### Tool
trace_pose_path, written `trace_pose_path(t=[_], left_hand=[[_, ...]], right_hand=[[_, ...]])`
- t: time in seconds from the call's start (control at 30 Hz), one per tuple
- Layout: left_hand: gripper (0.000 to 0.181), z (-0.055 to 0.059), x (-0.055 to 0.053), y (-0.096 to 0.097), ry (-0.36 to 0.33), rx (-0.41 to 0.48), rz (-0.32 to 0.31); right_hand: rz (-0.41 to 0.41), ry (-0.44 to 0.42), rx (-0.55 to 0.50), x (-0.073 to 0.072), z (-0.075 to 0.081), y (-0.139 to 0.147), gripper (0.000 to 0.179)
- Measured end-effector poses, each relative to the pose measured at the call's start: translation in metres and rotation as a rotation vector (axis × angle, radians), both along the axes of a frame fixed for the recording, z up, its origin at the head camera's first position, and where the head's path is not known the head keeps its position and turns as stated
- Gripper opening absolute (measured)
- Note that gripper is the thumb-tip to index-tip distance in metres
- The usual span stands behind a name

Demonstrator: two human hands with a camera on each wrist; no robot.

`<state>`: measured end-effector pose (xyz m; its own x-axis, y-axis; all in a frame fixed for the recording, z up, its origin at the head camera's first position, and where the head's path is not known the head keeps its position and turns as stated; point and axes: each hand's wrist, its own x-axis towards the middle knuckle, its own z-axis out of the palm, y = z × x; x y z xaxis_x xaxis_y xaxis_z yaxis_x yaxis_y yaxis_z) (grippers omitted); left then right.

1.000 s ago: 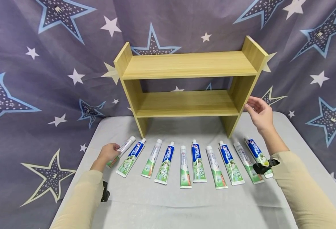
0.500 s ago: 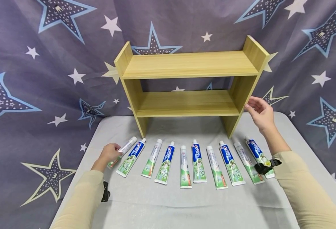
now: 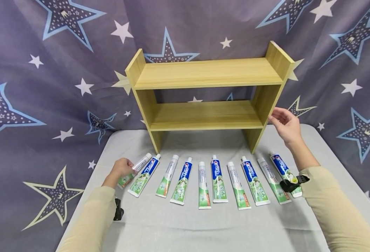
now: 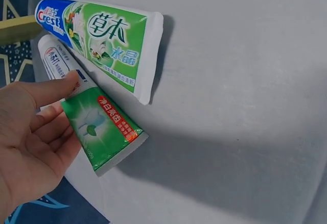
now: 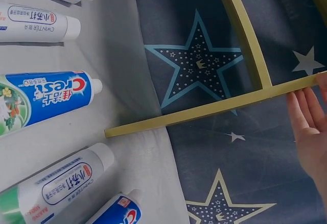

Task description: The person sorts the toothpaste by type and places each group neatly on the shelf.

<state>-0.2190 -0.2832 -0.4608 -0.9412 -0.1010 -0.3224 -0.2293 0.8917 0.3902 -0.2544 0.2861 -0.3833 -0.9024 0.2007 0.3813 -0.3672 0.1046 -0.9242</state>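
Observation:
In the head view my left hand [image 3: 122, 169] is at the left end of a row of toothpaste tubes. Thumb and fingers pinch a white-and-green toothpaste tube [image 4: 104, 124] around its middle, its flat end toward me. Right beside it lies a blue-and-green Crest tube [image 4: 110, 40]. My right hand [image 3: 287, 126] holds the front edge of the right side panel of a wooden shelf [image 3: 207, 115], thumb at the edge and fingers against the outer face. The right wrist view shows this panel [image 5: 204, 110] with the fingers [image 5: 305, 109] on it.
Several more tubes, white-and-green alternating with blue-and-green such as this Crest tube [image 3: 219, 180], fan out before the shelf on a grey-covered table [image 3: 185, 231]. A purple curtain with stars [image 3: 62, 70] hangs close behind and at both sides.
My left hand and the white-and-green toothpaste tube have shifted slightly right, closer to the neighbouring Crest tube. The right hand stays at the shelf panel.

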Motion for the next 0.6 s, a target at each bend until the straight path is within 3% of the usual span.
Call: trace_pose_path(t=[0.27,0.47,0.6], left_hand=[[0.029,0.007,0.001,-0.002,0.028,0.096,0.044],[0.036,0.023,0.001,-0.005,-0.029,0.164,0.069],[0.041,0.031,0.0,-0.007,-0.093,0.288,0.088]], right_hand=[[0.001,-0.025,0.025,-0.001,0.002,0.001,0.029],[0.011,-0.028,-0.002,0.0,0.001,0.001,0.032],[0.016,-0.024,-0.001,0.001,0.002,0.0,0.032]])
